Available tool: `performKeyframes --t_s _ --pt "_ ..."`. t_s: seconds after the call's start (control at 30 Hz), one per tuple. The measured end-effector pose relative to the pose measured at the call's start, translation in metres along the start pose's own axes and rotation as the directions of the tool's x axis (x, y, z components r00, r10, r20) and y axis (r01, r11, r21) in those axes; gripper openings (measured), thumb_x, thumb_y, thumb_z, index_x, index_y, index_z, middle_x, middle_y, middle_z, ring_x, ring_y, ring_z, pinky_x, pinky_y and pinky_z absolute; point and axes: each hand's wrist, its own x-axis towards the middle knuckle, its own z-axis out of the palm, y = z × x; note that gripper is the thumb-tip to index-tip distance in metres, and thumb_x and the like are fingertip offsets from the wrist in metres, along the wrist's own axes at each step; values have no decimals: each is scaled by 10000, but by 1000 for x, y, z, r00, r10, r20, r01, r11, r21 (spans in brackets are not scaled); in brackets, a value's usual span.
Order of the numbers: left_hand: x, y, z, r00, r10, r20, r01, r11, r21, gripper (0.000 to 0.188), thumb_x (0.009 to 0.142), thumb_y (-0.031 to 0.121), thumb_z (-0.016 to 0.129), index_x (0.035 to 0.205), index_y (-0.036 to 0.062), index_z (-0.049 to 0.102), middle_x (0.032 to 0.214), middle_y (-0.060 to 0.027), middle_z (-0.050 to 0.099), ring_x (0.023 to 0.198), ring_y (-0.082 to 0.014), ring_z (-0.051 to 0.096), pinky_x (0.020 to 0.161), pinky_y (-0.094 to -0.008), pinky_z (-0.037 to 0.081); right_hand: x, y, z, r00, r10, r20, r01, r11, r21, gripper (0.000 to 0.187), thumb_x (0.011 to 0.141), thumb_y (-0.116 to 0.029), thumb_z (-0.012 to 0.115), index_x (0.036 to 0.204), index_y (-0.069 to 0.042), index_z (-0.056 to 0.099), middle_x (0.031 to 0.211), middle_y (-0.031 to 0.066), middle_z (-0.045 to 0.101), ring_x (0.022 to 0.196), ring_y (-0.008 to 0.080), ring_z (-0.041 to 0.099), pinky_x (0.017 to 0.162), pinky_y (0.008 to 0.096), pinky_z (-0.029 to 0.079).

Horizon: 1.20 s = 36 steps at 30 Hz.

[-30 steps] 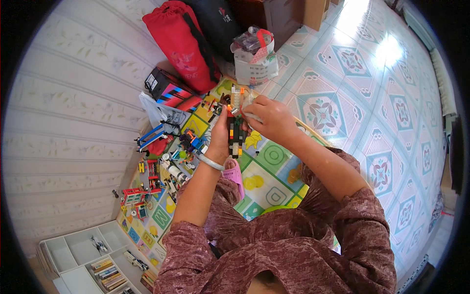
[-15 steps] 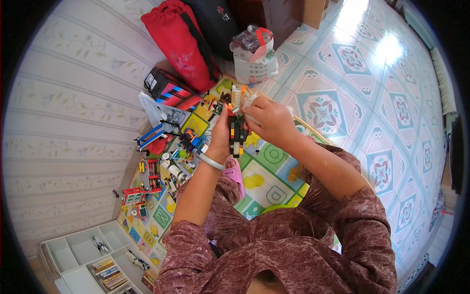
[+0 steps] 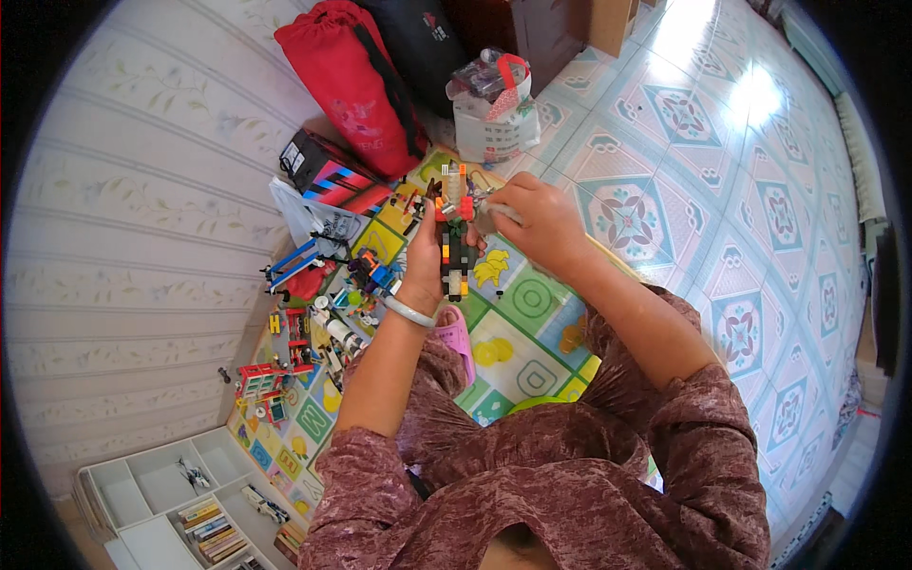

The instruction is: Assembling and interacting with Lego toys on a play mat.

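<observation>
My left hand [image 3: 427, 255] is closed around a long toy-brick model [image 3: 455, 261] held over the play mat. The model is mostly dark, with red, orange, yellow and pale grey bricks and a light upright part at its far end. Fingertips of the left hand show at its right side. Close to the model's right side, my right hand [image 3: 541, 223] pinches a crumpled whitish cloth [image 3: 487, 219], partly hidden by the fingers. Whether the cloth touches the model I cannot tell.
Several brick toys lie left of my arm, among them a blue-and-orange model [image 3: 376, 273] and a red frame [image 3: 258, 382]. The colourful mat [image 3: 518, 342] spreads below. Beyond stand a white bag [image 3: 494, 133], a red bag [image 3: 356, 95] and a box [image 3: 332, 176]. A divided white tray [image 3: 157, 475] sits lower left.
My right hand has drawn back a little to the right from the model with the cloth, uncovering more of the model's right side. The model has shifted slightly left in my left hand.
</observation>
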Motion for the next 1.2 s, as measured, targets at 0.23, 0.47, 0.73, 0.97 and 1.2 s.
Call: performKeyframes --t_s 0.23,0.47,0.73,0.97,1.2 --pt "-1 0 10 995 -30 -92 37 996 75 613 1021 562 276 952 41 591 702 -92 601 675 -236 621 661 -341 524 0 -6 9 992 -103 -70 110 988 105 136 760 -171 701 885 -117 700 854 78 598 777 297 641 669 414 518" --pt "3 -7 -3 999 -10 -35 14 994 110 606 1023 554 280 939 47 603 698 -85 602 669 -225 626 645 -330 524 3 11 5 991 -119 64 126 983 -131 129 766 -194 681 881 -135 682 829 72 577 756 294 634 646 413 515" --pt "3 -8 0 997 -31 -72 36 997 70 601 1021 553 293 990 43 608 705 -89 609 665 -235 631 650 -339 530 -3 -3 6 992 -117 43 116 993 33 135 750 -178 697 871 -122 676 843 83 593 774 302 631 661 422 515" --pt "5 -11 -3 998 -52 -25 53 997 52 582 1025 540 299 1012 45 606 714 -85 614 660 -230 633 646 -327 535 4 2 0 992 66 104 -79 989 128 236 793 -218 721 1014 -137 693 903 104 623 805 333 645 697 416 521" --pt "3 -13 0 992 -102 -81 110 988 105 578 1024 545 304 995 47 597 724 -81 619 648 -201 626 617 -306 523 4 -9 0 979 16 204 -23 999 33 391 777 -246 732 1146 -157 640 933 110 635 834 332 643 707 434 513"
